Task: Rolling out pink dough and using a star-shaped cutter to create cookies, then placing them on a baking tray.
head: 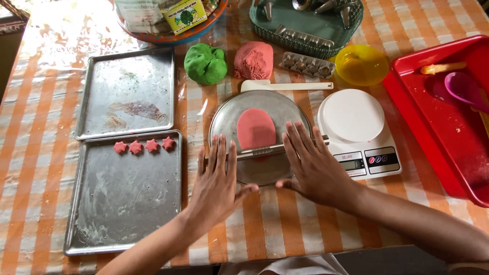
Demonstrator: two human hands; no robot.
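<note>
On the round steel plate (pixel 265 133) at table centre: a flattened oval of pink dough (pixel 256 128), with a thin metal rolling pin (pixel 265 150) lying across its near edge. Left hand (pixel 218 179) and right hand (pixel 311 164) both spread flat, fingers straight and together, palms down over the two ends of the pin; nothing gripped, only pressed from above, seemingly so the pin can roll freely under the palms. Plate likely there as a smooth, non-stick base for the sheet.

Just beyond the plate, within easy reach: a cream spatula (pixel 285 86), a ball of green dough (pixel 205 63) and a lump of pink dough (pixel 253 60), side by side but apart. Beside them a small metal mould strip (pixel 308 64) and a yellow bowl (pixel 361 64). Right of the plate, touching close: a white kitchen scale (pixel 358 133). Farther right, a red tray (pixel 448 127) holding a purple spoon (pixel 462 86).

To the left, two steel baking trays: the far tray (pixel 127 91) bare of shapes, the near tray (pixel 125 193) with four pink star cut-outs (pixel 143 146) lined along its upper edge, spaced so none touch. All on an orange-and-white checked tablecloth (pixel 285 219).
</note>
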